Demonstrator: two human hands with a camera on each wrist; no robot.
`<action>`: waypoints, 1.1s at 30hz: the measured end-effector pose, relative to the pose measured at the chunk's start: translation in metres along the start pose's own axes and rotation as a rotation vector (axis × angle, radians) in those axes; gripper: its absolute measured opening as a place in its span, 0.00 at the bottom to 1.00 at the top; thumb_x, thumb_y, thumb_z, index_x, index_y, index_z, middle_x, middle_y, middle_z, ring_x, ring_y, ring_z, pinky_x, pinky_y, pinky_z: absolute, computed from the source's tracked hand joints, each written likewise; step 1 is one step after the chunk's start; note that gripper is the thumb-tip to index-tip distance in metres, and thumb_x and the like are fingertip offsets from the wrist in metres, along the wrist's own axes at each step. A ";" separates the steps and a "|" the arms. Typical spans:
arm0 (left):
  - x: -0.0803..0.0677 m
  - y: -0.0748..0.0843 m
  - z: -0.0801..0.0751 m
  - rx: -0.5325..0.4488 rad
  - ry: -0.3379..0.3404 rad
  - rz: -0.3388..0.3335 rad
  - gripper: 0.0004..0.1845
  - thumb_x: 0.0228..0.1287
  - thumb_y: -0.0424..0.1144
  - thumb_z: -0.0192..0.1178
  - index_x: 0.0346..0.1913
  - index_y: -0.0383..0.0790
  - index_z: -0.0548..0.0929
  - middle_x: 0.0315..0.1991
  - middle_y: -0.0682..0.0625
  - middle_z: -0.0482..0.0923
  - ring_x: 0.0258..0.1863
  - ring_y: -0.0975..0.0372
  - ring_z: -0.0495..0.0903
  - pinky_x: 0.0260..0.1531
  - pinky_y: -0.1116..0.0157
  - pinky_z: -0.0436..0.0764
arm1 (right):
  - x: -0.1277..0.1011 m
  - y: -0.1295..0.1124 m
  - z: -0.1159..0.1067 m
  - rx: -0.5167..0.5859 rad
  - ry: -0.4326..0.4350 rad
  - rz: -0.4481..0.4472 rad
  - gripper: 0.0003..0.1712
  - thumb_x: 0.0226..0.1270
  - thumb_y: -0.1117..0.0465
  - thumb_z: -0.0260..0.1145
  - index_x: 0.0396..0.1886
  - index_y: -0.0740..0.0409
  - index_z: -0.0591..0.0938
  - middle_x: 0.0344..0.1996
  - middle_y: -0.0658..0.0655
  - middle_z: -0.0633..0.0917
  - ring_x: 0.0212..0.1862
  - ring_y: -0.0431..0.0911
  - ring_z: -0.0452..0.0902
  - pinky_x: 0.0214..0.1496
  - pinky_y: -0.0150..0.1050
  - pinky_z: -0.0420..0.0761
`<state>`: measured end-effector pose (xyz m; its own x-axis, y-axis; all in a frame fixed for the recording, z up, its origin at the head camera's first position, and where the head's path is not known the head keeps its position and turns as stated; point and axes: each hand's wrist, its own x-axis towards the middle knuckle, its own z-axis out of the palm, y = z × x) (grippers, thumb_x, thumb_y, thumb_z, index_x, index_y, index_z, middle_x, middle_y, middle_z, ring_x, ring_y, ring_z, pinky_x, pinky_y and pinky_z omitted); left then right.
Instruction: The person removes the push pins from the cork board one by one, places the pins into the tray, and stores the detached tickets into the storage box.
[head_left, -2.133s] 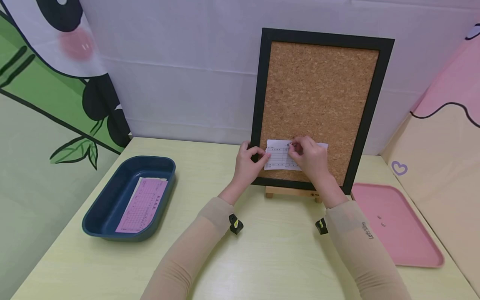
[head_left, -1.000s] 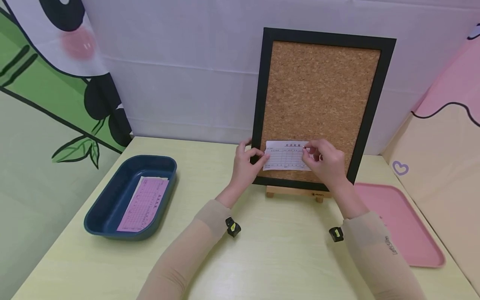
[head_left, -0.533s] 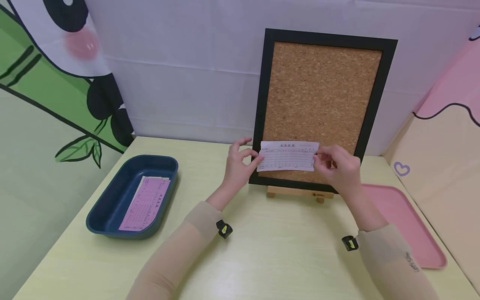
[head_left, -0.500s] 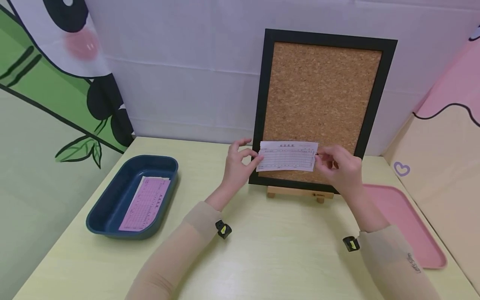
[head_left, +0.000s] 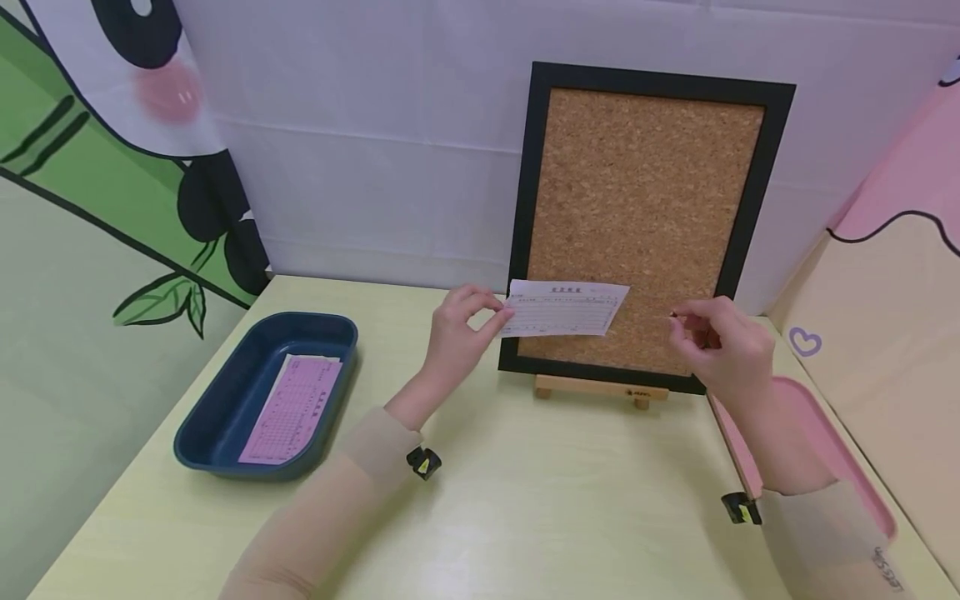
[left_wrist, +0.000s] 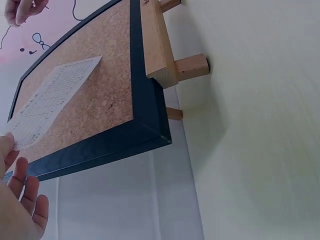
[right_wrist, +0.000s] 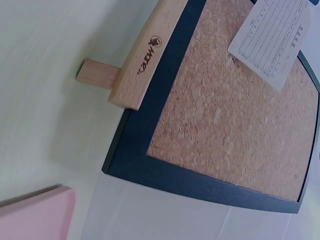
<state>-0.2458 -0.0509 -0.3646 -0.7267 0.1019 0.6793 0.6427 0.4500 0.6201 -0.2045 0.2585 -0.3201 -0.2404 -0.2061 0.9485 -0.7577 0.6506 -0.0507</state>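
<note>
My left hand [head_left: 504,316] pinches the left edge of a white printed slip [head_left: 566,308] and holds it in front of the lower part of the cork board [head_left: 645,192]. My right hand [head_left: 677,317] is off to the right of the slip, apart from it, with thumb and finger pinched on a small pin [head_left: 672,315]. In the left wrist view the slip [left_wrist: 55,100] lies across the cork board [left_wrist: 110,75], with my left hand [left_wrist: 22,210] at its lower corner. The right wrist view shows the slip [right_wrist: 272,40] over the cork [right_wrist: 225,125]; my right hand is out of that view.
The black-framed board stands on a small wooden easel [head_left: 592,387] at the back of the pale table. A dark blue tray [head_left: 225,392] at left holds a pink slip [head_left: 292,408]. A pink tray [head_left: 825,442] lies at right, partly behind my right forearm.
My right hand left the slip and drew away to the right, still pinched. My left hand carried the slip a little to the left, and its right end now hangs free.
</note>
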 end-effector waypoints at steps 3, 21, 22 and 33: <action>0.001 0.004 -0.008 0.028 0.022 0.041 0.08 0.58 0.41 0.67 0.32 0.39 0.85 0.32 0.51 0.83 0.39 0.60 0.75 0.42 0.62 0.73 | -0.001 0.001 -0.010 -0.057 -0.021 0.026 0.23 0.63 0.52 0.59 0.25 0.70 0.81 0.16 0.61 0.78 0.16 0.45 0.62 0.25 0.21 0.62; 0.006 0.026 -0.064 0.129 0.086 0.165 0.08 0.52 0.37 0.70 0.35 0.36 0.87 0.29 0.48 0.80 0.36 0.60 0.74 0.32 0.69 0.74 | 0.000 0.000 -0.052 -0.132 0.073 0.091 0.23 0.57 0.53 0.58 0.21 0.72 0.80 0.12 0.61 0.75 0.21 0.33 0.61 0.33 0.16 0.60; 0.006 0.026 -0.067 0.130 0.086 0.166 0.08 0.52 0.37 0.70 0.34 0.36 0.87 0.29 0.48 0.80 0.35 0.61 0.74 0.32 0.71 0.73 | 0.000 0.000 -0.054 -0.132 0.072 0.094 0.22 0.57 0.53 0.58 0.21 0.72 0.80 0.12 0.61 0.75 0.21 0.32 0.61 0.33 0.16 0.60; 0.007 0.027 -0.097 0.131 0.050 0.080 0.07 0.53 0.37 0.70 0.33 0.38 0.87 0.28 0.50 0.79 0.33 0.63 0.73 0.31 0.72 0.72 | -0.002 0.003 -0.080 -0.161 -0.011 0.111 0.24 0.57 0.54 0.57 0.23 0.74 0.80 0.13 0.62 0.75 0.25 0.25 0.60 0.33 0.14 0.60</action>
<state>-0.2099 -0.1238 -0.3053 -0.6593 0.0990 0.7453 0.6584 0.5547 0.5088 -0.1578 0.3195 -0.2972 -0.3248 -0.1339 0.9363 -0.6196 0.7781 -0.1036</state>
